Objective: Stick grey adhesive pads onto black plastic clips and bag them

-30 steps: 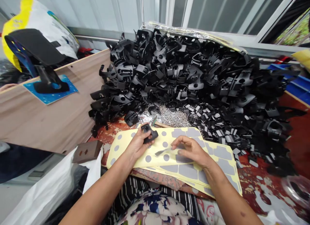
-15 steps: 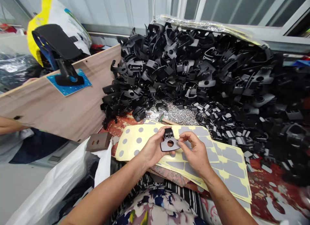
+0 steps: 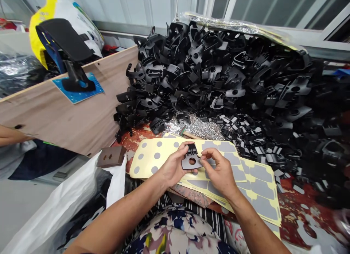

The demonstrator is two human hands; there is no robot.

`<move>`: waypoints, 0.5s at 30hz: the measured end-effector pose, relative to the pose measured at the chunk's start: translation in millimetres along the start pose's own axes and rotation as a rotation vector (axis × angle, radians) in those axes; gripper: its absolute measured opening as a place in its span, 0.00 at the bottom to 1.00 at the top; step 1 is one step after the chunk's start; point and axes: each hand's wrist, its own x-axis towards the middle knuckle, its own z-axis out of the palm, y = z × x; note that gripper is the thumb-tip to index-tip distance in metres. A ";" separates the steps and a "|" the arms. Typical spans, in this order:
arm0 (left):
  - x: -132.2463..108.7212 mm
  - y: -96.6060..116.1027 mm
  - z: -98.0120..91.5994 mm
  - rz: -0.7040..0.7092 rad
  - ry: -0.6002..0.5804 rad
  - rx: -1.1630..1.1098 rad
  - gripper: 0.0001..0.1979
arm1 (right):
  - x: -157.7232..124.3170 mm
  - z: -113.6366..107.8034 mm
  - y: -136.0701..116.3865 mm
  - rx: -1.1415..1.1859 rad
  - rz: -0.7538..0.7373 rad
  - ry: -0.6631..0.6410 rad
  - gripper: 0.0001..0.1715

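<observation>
My left hand (image 3: 172, 168) grips a small black plastic part (image 3: 191, 160) with a round hole, held flat side toward me above the yellow sticker sheets (image 3: 153, 155). Fingers of my right hand (image 3: 218, 172) pinch the part's right edge. The sheets carry grey round and shield-shaped stickers and lie on my lap and the table edge. Behind them rises a big heap of black plastic parts (image 3: 218, 71).
Silvery screws (image 3: 197, 128) and small black clips (image 3: 246, 137) lie before the heap. A wooden board (image 3: 68, 115) stands at left with a black stand on a blue card (image 3: 78, 88). A white plastic bag (image 3: 68, 203) hangs lower left. Another person's arm (image 3: 9, 135) shows far left.
My left hand lifted the black part off the sheet and turned it flat toward me. My right hand left the sheet and came to pinch the part. The view shifted left.
</observation>
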 end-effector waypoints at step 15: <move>-7.3 -23.2 12.6 0.231 0.251 0.407 0.29 | -19.3 0.0 -3.4 -0.499 -0.078 0.104 0.45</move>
